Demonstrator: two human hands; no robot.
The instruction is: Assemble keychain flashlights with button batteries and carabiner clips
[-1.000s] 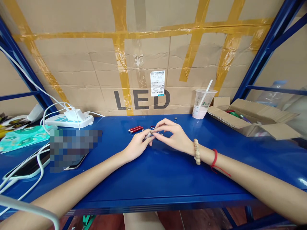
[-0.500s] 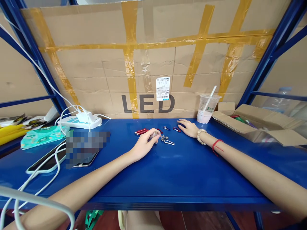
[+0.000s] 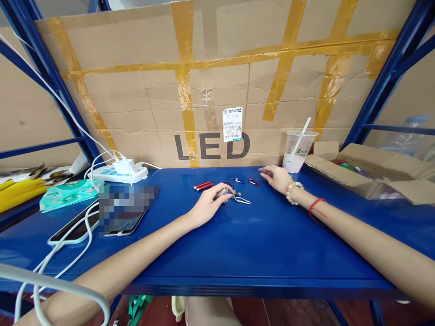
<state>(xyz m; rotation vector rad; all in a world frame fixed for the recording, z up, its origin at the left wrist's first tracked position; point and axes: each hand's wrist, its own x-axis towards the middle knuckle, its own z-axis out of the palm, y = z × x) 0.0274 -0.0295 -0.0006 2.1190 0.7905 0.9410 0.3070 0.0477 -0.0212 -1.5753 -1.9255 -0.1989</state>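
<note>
Near the middle of the blue table, my left hand is closed around a silver cylinder; its fingertips are at small metal pieces. A silver carabiner lies just right of those fingertips. Two red cylinders rest behind the hand. Farther back lie a blue carabiner and a red carabiner, with another red carabiner partly hidden by my left fingers. Wearing a bead bracelet, my right hand is open, fingers stretched left over the table, holding nothing.
A plastic cup with a straw stands behind my right hand, beside an open cardboard box. At left are phones, white cables, a power strip and a tissue pack. A large cardboard sheet backs the table.
The whole view has shifted slightly. My left hand still holds the silver cylinder, its fingertips now nearer the silver carabiner and covering some small metal pieces. My right hand stays open, fingers a little more bent.
</note>
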